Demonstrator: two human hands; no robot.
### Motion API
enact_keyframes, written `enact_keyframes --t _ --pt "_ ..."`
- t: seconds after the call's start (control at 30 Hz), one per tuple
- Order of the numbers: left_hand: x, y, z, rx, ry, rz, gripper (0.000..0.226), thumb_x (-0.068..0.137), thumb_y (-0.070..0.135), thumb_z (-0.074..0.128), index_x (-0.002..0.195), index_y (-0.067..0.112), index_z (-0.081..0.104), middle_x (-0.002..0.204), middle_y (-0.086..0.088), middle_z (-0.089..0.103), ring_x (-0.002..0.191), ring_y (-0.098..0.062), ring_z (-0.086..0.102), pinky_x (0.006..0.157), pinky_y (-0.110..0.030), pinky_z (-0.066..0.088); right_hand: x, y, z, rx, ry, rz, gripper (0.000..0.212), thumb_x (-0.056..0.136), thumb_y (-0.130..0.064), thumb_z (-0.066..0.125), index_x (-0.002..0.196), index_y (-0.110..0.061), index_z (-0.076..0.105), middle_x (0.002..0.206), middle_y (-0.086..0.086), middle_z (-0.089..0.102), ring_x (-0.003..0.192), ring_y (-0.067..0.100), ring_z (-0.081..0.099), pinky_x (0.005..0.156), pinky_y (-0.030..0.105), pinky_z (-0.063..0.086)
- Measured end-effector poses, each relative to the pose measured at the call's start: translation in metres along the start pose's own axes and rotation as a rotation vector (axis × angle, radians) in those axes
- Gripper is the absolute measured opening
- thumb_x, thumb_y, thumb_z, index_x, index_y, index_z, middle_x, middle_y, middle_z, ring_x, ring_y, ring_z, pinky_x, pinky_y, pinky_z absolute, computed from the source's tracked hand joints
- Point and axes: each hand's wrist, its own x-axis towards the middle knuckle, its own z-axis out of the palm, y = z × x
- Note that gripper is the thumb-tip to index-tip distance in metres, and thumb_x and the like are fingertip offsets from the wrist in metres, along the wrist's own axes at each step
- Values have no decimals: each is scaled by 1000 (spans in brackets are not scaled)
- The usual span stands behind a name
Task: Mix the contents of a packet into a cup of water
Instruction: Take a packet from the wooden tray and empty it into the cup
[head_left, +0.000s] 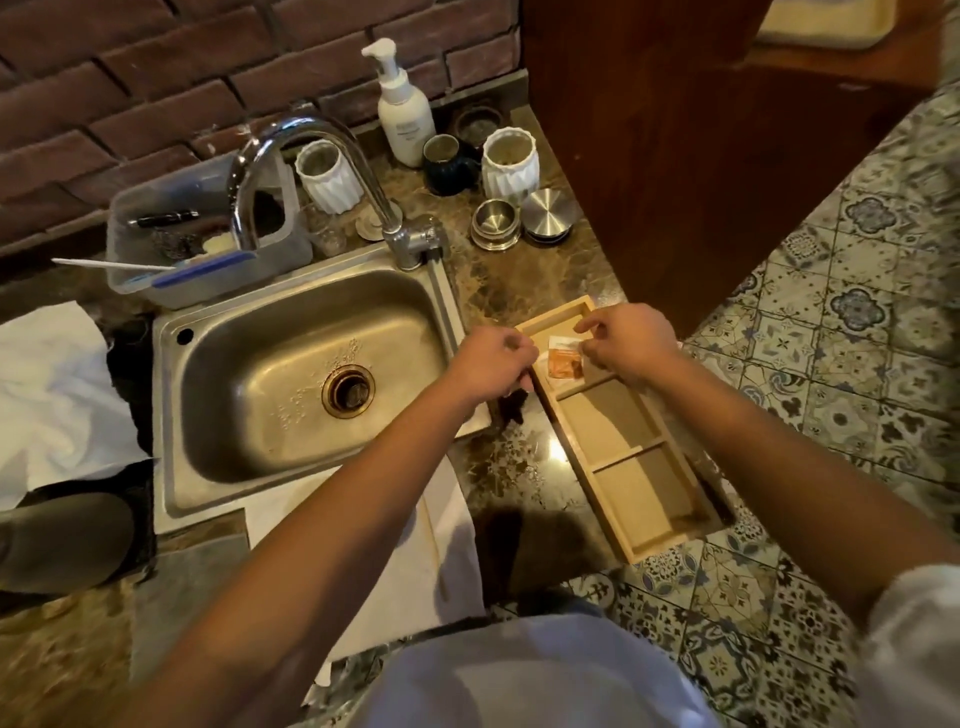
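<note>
nearest to me, both bare forearms reach forward over the dark marbled stone counter (524, 462), where a white cloth (415, 545) lies by the front edge of the sink. the long pale wooden tray with three compartments (631, 512) lies along the counter's right edge; its two nearer compartments hold nothing i can make out. my left hand (493, 364) hovers at the tray's left rim with the fingers curled in, thumb against forefinger (whether it grips anything i cannot tell). my right hand (626, 340) is over the farthest compartment, fingers bent and loosely bunched, their tips at the upper right edge of the small orange and white packet (563, 358) that lies in that compartment; whether they actually pinch it i cannot tell. left of the hands sits the stainless steel sink (291, 374) with its curved chrome tap (311, 171). beyond, near the brick wall, stand two white ribbed ceramic jars (506, 163), a dark blue cup (447, 163) between them and a white pump bottle (400, 111).
</note>
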Motion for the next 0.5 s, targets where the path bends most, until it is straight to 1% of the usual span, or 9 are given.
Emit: enact_keyframes --t 0.1,0.17,0.27,0.3,0.37,0.43,0.5 --pt "23 1 24 58 2 -61 18 97 21 58 98 13 73 66 -4 74 47 -11 53 49 -22 41 12 0 2 -181 -22 -41 28 91 -41 69 117 -33 74 108 -2 76 97 21 71 81 38 60" --pt "34 1 37 61 11 -113 19 97 21 56 93 13 73 60 -1 72 47 -12 54 49 -24 40 17 0 4 -277 -24 -55 27 91 -40 68 116 -32 74 108 0 76 100 22 71 81 37 59" --pt "49 0 52 106 33 -191 22 97 22 54 84 12 69 59 -2 73 57 -17 66 56 -29 50 22 -2 7 -367 -27 -73 27 90 -39 68 114 -28 74 106 3 75 98 25 71 78 37 59" --pt "52 -1 56 132 41 -212 23 97 22 54 85 9 68 59 -3 73 53 -17 64 53 -28 49 24 -2 8 -384 -26 -73 26 90 -39 68 112 -27 75 103 3 75 95 26 72 76 36 58" --pt "55 1 61 207 62 -238 22 97 20 52 86 9 68 53 0 68 40 -12 58 44 -22 42 26 -4 9 -415 -28 -66 25 89 -37 69 110 -24 75 99 4 76 91 26 72 70 34 54" --pt "57 1 66 296 88 -247 21 95 20 53 91 10 70 47 2 66 39 -9 59 44 -22 43 27 -6 11 -421 -50 -45 23 87 -30 72 108 -21 76 99 5 76 91 27 72 68 34 52" --pt "59 2 70 346 123 -265 21 93 20 54 90 10 72 43 4 64 40 -9 61 44 -21 45 28 -8 14 -407 -69 -20 21 86 -24 74 106 -19 76 99 7 76 91 28 73 69 35 54"
